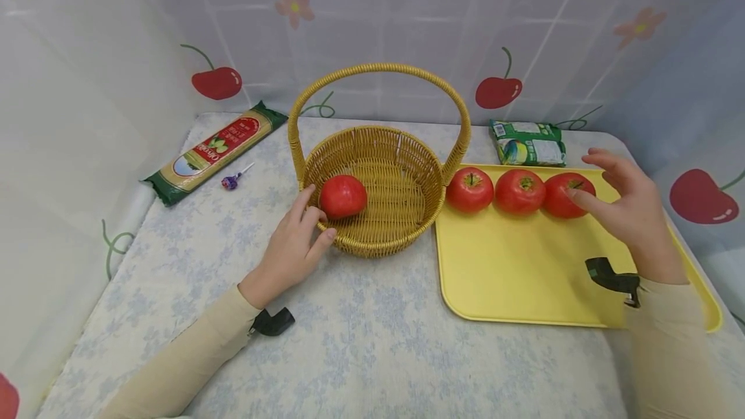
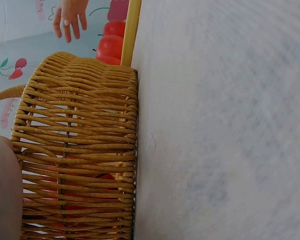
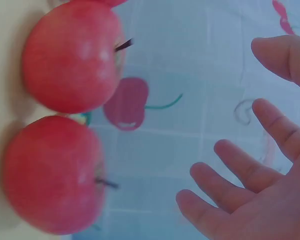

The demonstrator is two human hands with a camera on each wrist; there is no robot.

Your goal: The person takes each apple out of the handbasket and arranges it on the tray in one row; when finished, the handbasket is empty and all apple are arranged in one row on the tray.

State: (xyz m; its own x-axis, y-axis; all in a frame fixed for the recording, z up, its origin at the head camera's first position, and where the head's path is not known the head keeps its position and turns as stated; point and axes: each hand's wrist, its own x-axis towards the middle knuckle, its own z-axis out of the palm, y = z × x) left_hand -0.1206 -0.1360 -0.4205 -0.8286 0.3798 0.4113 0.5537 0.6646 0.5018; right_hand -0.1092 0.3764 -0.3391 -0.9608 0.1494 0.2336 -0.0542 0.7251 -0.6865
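A wicker basket (image 1: 388, 247) with a tall arched handle stands in the middle of the table, with one red apple (image 1: 343, 196) inside at its left. My left hand (image 1: 291, 244) holds the basket's left rim, fingers over the edge beside that apple and thumb along the front. In the left wrist view, part of this hand (image 2: 4, 190) shows against the weave. Three more red apples (image 1: 520, 192) sit in a row along the back of the yellow tray (image 1: 524, 277). Above the rightmost apple (image 1: 564, 196), my right hand (image 1: 631, 218) hovers with spread fingers, holding nothing.
Behind the tray lies a green snack packet (image 1: 528, 143). To the left of the basket are a long green-and-gold noodle packet (image 1: 212, 152) and a small lollipop (image 1: 233, 180). Cherry-patterned curtains (image 1: 396, 24) enclose the table at the back and sides.
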